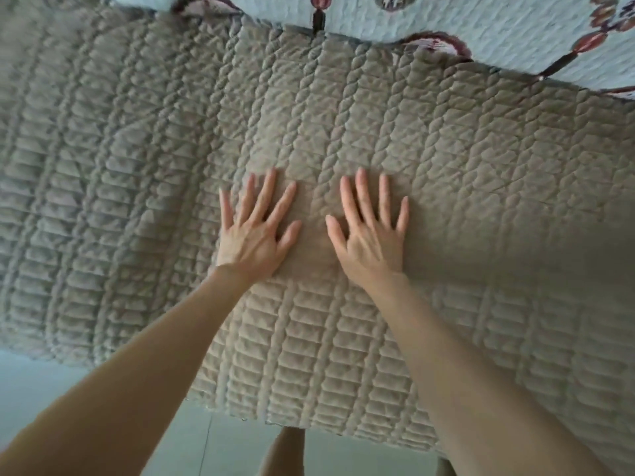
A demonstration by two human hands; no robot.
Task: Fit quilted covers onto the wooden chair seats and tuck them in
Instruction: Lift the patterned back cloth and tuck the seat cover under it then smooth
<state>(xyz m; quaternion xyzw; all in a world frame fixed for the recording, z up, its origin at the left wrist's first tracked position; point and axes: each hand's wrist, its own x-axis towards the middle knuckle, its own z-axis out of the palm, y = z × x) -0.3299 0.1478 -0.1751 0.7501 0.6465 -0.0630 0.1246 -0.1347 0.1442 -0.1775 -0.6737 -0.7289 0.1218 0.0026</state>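
A beige quilted cover (446, 187) with braided stitch lines lies spread over the seat and fills most of the view; its front flap (309, 355) hangs down over the seat's front edge. My left hand (256, 228) and my right hand (371, 231) rest flat on the cover side by side near the front edge, palms down, fingers spread, holding nothing. The wooden seat itself is hidden under the fabric.
A second beige quilted cover (86, 166) lies to the left, overlapping this one. A pale blue quilted backrest cover (498, 25) with dark red patterns stands along the far edge. Light tiled floor (154, 441) shows below the flap, where my legs (285, 451) show.
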